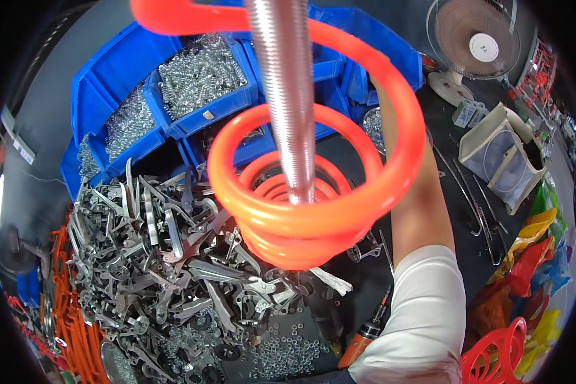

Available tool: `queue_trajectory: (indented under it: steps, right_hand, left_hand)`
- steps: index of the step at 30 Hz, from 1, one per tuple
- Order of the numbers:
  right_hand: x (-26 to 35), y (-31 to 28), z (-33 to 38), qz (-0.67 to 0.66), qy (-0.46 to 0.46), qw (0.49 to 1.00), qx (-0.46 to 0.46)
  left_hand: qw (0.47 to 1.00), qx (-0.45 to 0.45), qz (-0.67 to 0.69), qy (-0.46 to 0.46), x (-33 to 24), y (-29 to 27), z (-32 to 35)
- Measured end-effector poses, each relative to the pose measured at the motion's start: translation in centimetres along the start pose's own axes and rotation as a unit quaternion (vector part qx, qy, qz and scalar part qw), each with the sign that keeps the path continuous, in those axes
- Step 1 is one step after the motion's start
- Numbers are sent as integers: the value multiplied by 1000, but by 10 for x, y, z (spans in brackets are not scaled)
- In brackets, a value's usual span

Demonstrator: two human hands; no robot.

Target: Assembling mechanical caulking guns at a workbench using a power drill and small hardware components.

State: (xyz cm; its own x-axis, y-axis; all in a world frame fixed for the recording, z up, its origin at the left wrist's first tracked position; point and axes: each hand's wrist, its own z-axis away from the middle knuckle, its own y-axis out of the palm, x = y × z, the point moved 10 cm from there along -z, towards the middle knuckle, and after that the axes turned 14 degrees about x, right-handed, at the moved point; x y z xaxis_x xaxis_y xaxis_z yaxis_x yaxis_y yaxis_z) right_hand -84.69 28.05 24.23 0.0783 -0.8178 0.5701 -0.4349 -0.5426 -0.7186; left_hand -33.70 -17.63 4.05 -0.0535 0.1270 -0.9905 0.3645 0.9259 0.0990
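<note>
Bins (187, 125) along the frame's top probably put springs (201, 77) where your right arm (422, 211) can reach, but your hands aren't showing, so can't tell your grip tbh.

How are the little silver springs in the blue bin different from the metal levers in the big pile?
The springs are small and coiled; the levers are longer, many of them curved. The springs look bright silver, the levers mostly darker grey. The springs fill a blue bin, while the levers lie heaped in front of it. Both look metallic.
</note>
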Motion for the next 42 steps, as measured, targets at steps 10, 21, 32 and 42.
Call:
queue_trajectory:
  steps: [10, 21, 32, 42]
  right_hand:
    - [15, -44, 109, -638, -54, 765, -77]
    - [180, -136, 381, -770, -48, 587, 247]
    - [260, 30, 737, -539, 117, 664, 504]
    - [325, 19, 691, -125, -437, 851, 263]
  left_hand:
    - [999, -37, -17, 21, -59, 19, 37]
    - [986, -148, -52, -53, -95, 77, 273]
    - [992, -109, 71, 1, -123, 101, 331]
    - [979, -188, 74, 20, -112, 88, 387]
